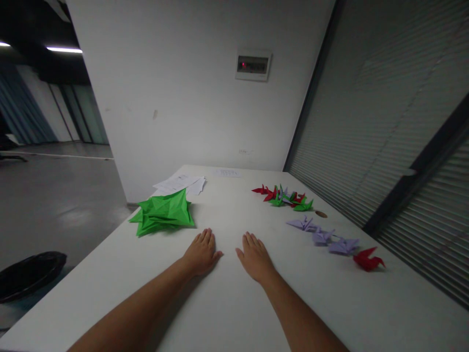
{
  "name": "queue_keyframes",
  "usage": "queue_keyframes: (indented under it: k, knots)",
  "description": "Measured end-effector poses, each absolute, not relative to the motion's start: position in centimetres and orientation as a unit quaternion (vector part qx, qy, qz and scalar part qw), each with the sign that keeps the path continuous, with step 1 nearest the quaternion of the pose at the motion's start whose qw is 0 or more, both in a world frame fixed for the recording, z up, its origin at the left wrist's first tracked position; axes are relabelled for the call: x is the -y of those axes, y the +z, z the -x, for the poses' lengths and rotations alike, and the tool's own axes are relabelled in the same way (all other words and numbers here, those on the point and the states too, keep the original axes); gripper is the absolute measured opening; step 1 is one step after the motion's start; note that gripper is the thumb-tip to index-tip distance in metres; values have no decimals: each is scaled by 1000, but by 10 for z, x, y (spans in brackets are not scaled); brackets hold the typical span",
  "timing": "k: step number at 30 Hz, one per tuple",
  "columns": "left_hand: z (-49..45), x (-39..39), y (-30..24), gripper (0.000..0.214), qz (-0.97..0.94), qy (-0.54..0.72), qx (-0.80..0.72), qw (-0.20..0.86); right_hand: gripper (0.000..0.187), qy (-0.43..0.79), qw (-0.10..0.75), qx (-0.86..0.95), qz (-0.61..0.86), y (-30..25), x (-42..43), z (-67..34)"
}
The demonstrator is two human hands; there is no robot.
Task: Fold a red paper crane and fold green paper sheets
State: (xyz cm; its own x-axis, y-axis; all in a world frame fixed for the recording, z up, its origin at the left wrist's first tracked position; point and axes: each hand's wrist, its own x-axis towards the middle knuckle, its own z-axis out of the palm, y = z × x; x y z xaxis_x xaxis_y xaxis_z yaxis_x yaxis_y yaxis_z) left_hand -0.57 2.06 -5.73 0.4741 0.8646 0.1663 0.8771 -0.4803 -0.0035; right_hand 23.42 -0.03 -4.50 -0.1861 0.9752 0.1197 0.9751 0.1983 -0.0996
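My left hand (201, 253) lies flat on the white table (234, 303), palm down, fingers stretched out, holding nothing. My right hand (254, 256) lies flat beside it, a small gap between the thumbs, fingers also stretched and empty. Just beyond and left of my left hand sits a stack of creased green paper sheets (163, 213). To the right of my right hand runs a row of folded paper cranes: three lilac ones (322, 236) and a red crane (367, 259) nearest the table's right side.
A cluster of red, green and lilac cranes (284, 196) lies farther back on the right, with a small brown disc (321, 213) near it. White sheets (181, 184) lie at the back left. A wall stands behind the table, blinds on the right, a dark bin (29, 274) on the floor left.
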Motion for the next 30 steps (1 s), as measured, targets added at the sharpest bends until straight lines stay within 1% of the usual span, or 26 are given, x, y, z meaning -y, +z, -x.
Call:
queue_keyframes:
  k: [13, 30]
  knots:
    - [6, -21, -59, 75, 858, -90, 504, 44, 69, -3, 82, 771, 631, -44, 1, -233]
    - [6, -18, -53, 76, 860, -77, 503, 45, 68, 4, 91, 769, 633, -48, -2, -234]
